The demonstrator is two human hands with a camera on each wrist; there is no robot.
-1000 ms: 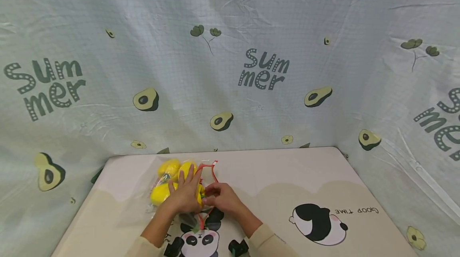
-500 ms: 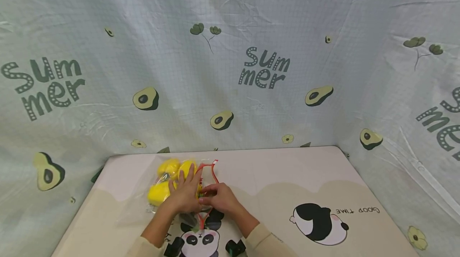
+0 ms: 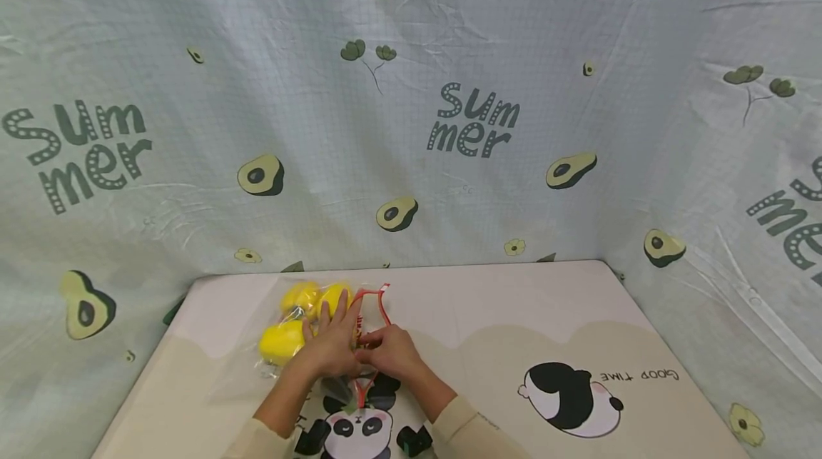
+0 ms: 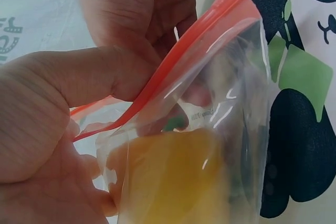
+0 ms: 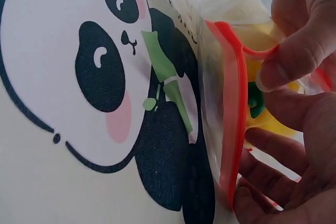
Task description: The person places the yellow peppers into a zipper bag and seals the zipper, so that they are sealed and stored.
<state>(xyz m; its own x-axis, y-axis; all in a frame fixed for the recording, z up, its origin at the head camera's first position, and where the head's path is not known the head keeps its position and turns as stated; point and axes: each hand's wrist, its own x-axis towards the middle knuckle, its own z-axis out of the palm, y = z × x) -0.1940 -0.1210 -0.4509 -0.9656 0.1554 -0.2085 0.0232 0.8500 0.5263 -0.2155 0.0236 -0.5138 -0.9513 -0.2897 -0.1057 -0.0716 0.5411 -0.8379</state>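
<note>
A clear zip bag (image 3: 272, 367) with a red zip edge (image 5: 237, 121) lies on the table's left half, its mouth facing right. Inside are yellow bell peppers: one behind left (image 3: 299, 297), one beside it (image 3: 334, 295), one in front (image 3: 281, 343). My left hand (image 3: 330, 348) lies over the bag, holding it at the mouth with the thumb across the red zip. My right hand (image 3: 390, 352) reaches into the mouth, fingers and thumb on another yellow bell pepper (image 4: 176, 177) by its green stem (image 5: 255, 100). Much of that pepper is hidden by my hands in the head view.
The table mat (image 3: 475, 338) carries a printed panda (image 3: 356, 434) near me and a second print (image 3: 570, 400) at right. A black wrist device (image 3: 414, 440) sits near my right sleeve. Patterned white cloth (image 3: 411, 123) hangs behind and at the sides.
The right hand has moved slightly left, and the pepper at its fingers has gone deeper into the bag. The front pepper has shifted left. The left hand stays nearly in place.
</note>
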